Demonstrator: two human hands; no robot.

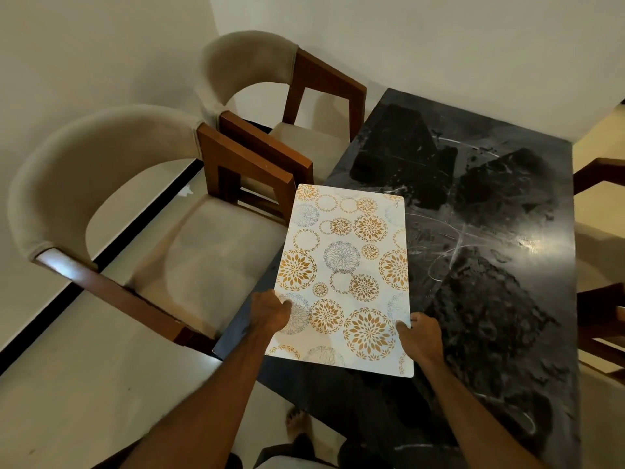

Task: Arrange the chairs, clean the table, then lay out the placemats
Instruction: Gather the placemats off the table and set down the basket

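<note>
Two beige upholstered chairs w/ brown wood frames on left side: near chair (142, 214) closest to camera, far chair (270, 96) behind it, armrests just beside each other, both facing the bench. Pale floor (67, 384) below, w/ black strip running diagonally under near chair.

One placemat (345, 275), white w/ gold and grey flower circles, held over the near-left part of the bench, its left edge sticking out past bench edge toward near chair. Cannot tell if far end touches the surface.

Left hand (270, 311) pinches placemat's left edge near the lower corner, thumb on top, fingers underneath. Right hand (421, 336) grips the right edge near the lower corner, thumb on top, fingers curled under. Two bare forearms coming up from bottom of frame.

One bench (490, 265), black marble-look top w/ pale veins and smeary streaks, glare patch toward right.

Right edge: parts of more brown wood chair frames (602, 319), cut off by frame, so count unclear.

Bottom centre: one bare foot (297, 421) on floor beside bench.
</note>
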